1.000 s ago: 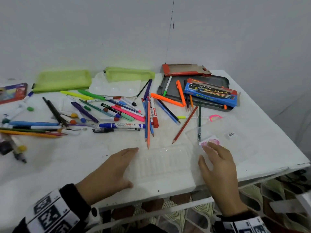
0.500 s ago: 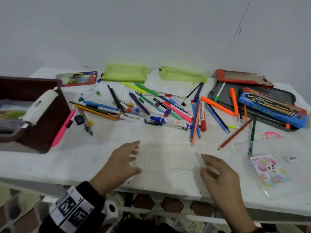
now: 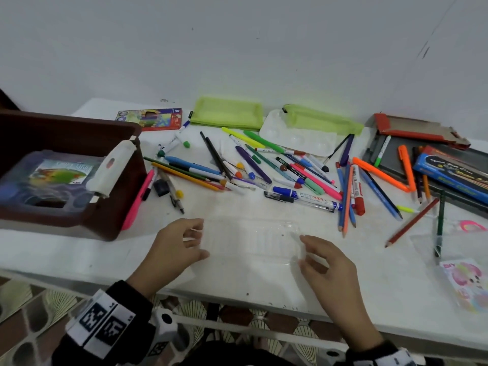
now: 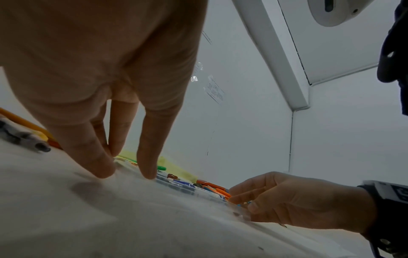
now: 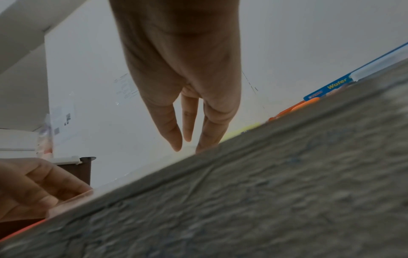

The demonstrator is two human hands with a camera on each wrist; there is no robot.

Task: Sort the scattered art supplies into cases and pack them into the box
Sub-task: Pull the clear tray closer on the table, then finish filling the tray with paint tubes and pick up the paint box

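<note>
Here the left hand and right hand sit at the two short ends of a clear tray lying flat near the front edge of the table. The left hand's fingers are loosely curled, thumb and fingertips at the tray's left end; the left wrist view shows fingertips down on the surface. The right hand's fingers are bent at the tray's right end. Whether either truly pinches the thin plastic I cannot tell; they look to be touching its edges, not clamping.

The tray lies between the hands, its long axis running left to right across the person, so both are equally near. The pens are scattered just beyond it, toward the wall; the brown box stands well to the left, closer to the left hand, with a paint set already inside. Two green pouches lie at the back.

Compared with a second ago, the view has swung left, bringing the box in; the hands have lifted from lying flatter on the tray to a fingertip hold at its ends.
</note>
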